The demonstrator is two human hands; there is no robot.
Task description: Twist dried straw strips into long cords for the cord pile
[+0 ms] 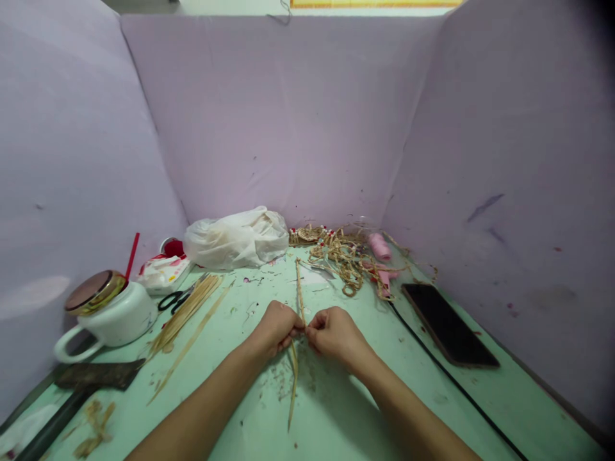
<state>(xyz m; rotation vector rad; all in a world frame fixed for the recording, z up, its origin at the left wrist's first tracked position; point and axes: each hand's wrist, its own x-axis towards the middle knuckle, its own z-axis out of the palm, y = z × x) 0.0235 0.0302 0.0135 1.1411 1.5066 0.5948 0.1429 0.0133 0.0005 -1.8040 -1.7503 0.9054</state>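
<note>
Far left, the lilac sheet-like wall (pixel 62 192) closes off that side, and along its foot it's crowded. A dark, flat-headed hammer (pixel 98 376) lies low down, its handle running out at the bottom corner, pale dried straw scraps (pixel 93 429) beside it. Above sits a rounded white mug (pixel 122 317), handle toward us, with a round brown-and-gold lid (pixel 96 292) tilted on top. Next, black-handled scissors (pixel 175 299) lie against a fanned bundle of flat yellow straw strips (pixel 195 304), one loose strip alongside. A crumpled white plastic bag (pixel 237 237) is up against the back wall.

Then an open lane of pale green counter (pixel 230 326), flecked with scraps, and into it comes the left hand (pixel 283 326): fingers pinched tight on the thin tan twisted straw cord (pixel 300 291), centre stage, its far end pointing at the back wall and a flat tail hanging out below the grip. From the other side the right hand (pixel 336 333) meets it, thumb and fingertips closed together on the cord at nearly the same point.

Beyond, a tangled heap of tan straw cord with red and white beads (pixel 343 253) fills the back. A pink thread spool (pixel 379 246) and a pink glue gun (pixel 384 280) sit rightward, a black cable (pixel 446 368) cutting down past the right forearm to the bottom edge. Between cable and right wall, a flat black phone (pixel 449 325) lies slantwise, taking up much of that strip.
</note>
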